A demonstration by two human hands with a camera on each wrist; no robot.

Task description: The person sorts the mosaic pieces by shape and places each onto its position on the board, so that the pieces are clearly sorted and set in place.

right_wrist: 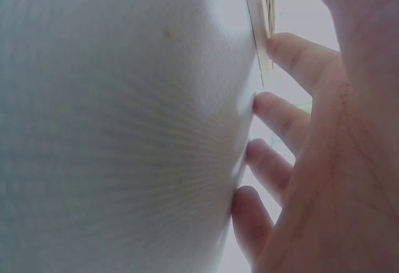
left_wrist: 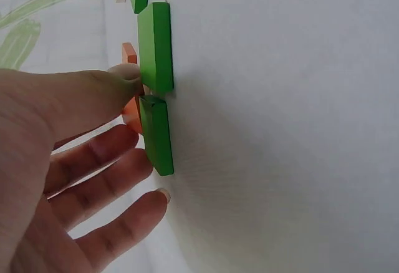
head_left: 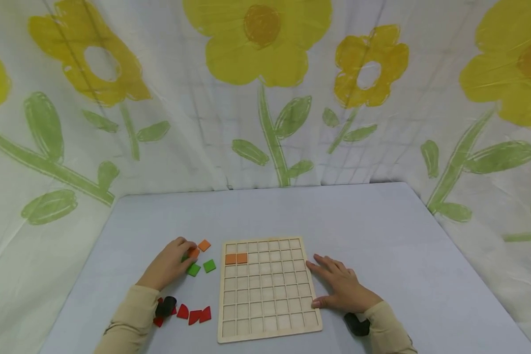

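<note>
My left hand [head_left: 170,263] pinches an orange square tile [head_left: 194,253] between thumb and fingers at the left of the board. Green square tiles [left_wrist: 156,47] lie right beside the fingertips, and another orange tile [head_left: 204,245] is just beyond. The wooden grid board [head_left: 265,339] holds two orange tiles [head_left: 236,258] side by side in its second row from the far edge. Along its right edge lies my right hand [head_left: 342,285], fingers spread, with thumb and index finger touching the rim. The other right fingertips rest on the table in the right wrist view.
Several red pieces [head_left: 195,316], some with curved edges, lie near the left sleeve, partly hidden by the black wrist camera [head_left: 165,307]. A flower-printed curtain [head_left: 265,123] hangs behind the white table [head_left: 380,216].
</note>
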